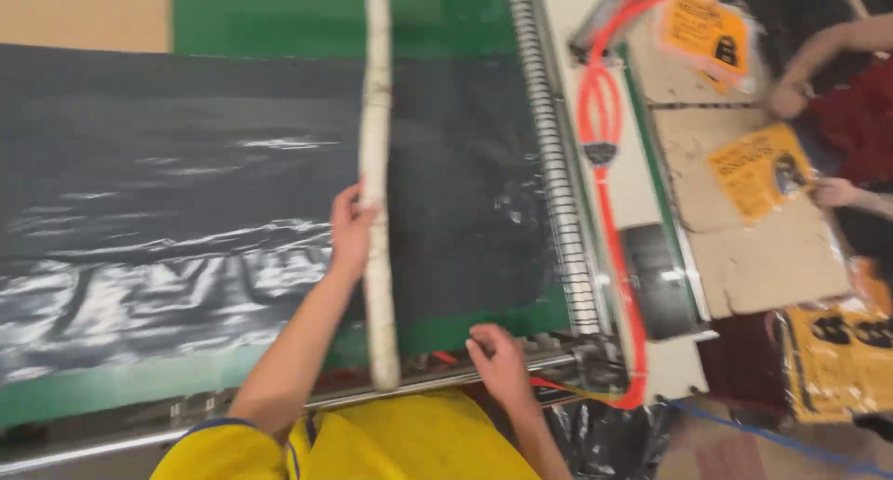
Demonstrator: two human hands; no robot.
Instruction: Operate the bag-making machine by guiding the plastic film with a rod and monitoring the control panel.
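Head camera looks steeply down (close) over the worktable [279,6].

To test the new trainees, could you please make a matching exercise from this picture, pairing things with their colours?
Things:
1. stick
2. hose
3. sheet
4. bag

Colours:
A. glossy black
B. orange-yellow
C. off-white
D. bright red-orange

Pairs: 1-C, 2-D, 3-A, 4-B. The left hand holds the stick; the right hand rests at the table's near rail.
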